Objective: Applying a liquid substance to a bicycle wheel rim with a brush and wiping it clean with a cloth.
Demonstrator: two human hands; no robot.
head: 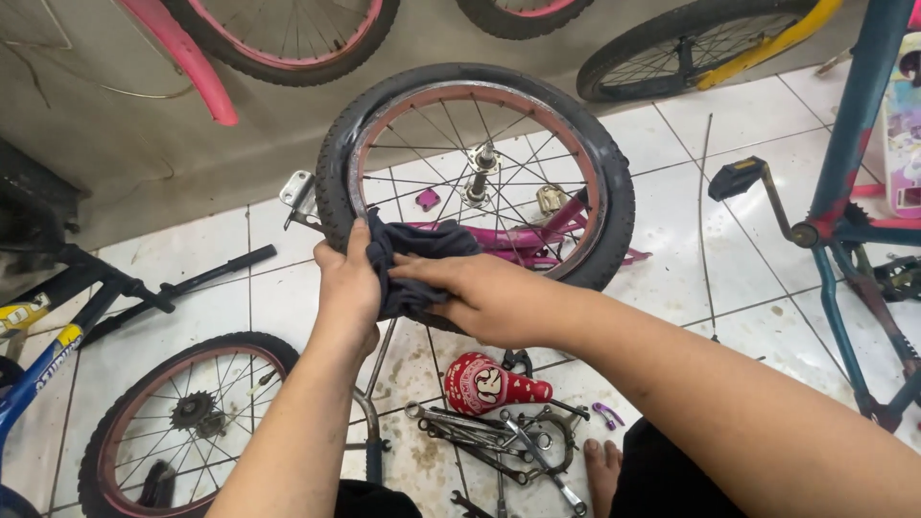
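A small bicycle wheel with a black rubber tyre, reddish metal rim and thin wire spokes point(477, 173) stands upright on the white tiled floor point(672, 240), at the centre of the view. Both hands meet at its lower edge, about 7 o'clock on the tyre. The left hand point(347, 288) is closed around the tyre there, thumb up against the sidewall, and a dark, crumpled cloth rag point(413, 259) lies bunched between it and the other hand. The right hand point(484, 293) reaches in from 4 o'clock and lies flat over the rag, fingers curled on it, pressing it to the tyre — so the rag is gripped from both sides and touches the rubber.

Behind the wheel, seen through the spokes, lies a magenta bicycle frame point(528, 235). Just below the hands, at 6 o'clock, a red child's bicycle saddle with a cartoon print point(484, 382) rests on the floor, and next to it a loose heap of steel spanners point(499, 436). A bare foot point(602, 470) shows just beside the heap. At 8 o'clock a second black-tyred wheel with a toothed sprocket point(187, 422) lies flat. At 3 o'clock stands a teal bicycle frame with a black pedal point(844, 163) — well apart from the hands.
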